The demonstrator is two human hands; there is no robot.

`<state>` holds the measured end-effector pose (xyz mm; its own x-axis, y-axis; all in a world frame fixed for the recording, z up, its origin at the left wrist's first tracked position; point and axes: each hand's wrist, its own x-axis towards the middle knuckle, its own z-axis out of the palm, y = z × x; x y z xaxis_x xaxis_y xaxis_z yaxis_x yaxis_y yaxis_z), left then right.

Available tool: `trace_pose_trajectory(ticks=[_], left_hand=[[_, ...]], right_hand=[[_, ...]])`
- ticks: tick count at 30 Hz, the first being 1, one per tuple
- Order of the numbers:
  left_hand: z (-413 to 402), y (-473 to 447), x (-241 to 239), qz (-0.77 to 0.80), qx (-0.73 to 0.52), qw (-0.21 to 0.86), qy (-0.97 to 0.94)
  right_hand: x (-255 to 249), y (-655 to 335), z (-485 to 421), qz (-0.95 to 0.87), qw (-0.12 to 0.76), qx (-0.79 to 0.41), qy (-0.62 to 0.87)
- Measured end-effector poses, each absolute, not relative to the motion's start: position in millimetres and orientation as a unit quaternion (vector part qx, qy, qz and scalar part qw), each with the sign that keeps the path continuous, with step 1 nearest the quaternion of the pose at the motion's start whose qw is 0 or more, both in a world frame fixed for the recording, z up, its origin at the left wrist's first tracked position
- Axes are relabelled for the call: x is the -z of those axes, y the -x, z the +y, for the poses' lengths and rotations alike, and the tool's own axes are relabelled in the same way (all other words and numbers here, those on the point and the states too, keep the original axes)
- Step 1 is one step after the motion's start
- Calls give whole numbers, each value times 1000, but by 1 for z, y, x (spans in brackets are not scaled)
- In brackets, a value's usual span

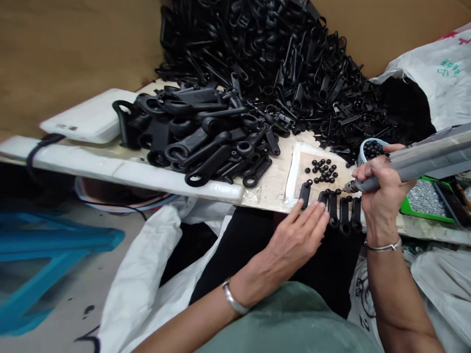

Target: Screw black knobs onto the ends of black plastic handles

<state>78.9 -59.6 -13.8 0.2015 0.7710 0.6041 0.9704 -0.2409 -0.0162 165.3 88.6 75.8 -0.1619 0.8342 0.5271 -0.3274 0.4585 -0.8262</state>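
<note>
My right hand is wrapped round a grey electric screwdriver, whose tip points left at a row of black plastic parts along the table's front edge. My left hand lies with its fingers stretched out over the near ends of the leftmost parts. One of these, a black plastic part with a small ball end, shows just beyond the fingertips. Several small black balls are scattered on a white-edged board. My left fingers hide some of the parts they touch.
A large heap of black plastic parts fills the back, with a nearer pile of ringed parts at left. A small basket of black balls and a green tray of screws stand at right. A white box with a cable sits left.
</note>
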Motion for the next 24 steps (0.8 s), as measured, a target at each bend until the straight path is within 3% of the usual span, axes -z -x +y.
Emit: trace_pose_trajectory(ticks=[24], left_hand=[[-75, -69, 32, -613, 189, 178, 746]], right_hand=[[-69, -116, 71, -598, 583, -517, 186]])
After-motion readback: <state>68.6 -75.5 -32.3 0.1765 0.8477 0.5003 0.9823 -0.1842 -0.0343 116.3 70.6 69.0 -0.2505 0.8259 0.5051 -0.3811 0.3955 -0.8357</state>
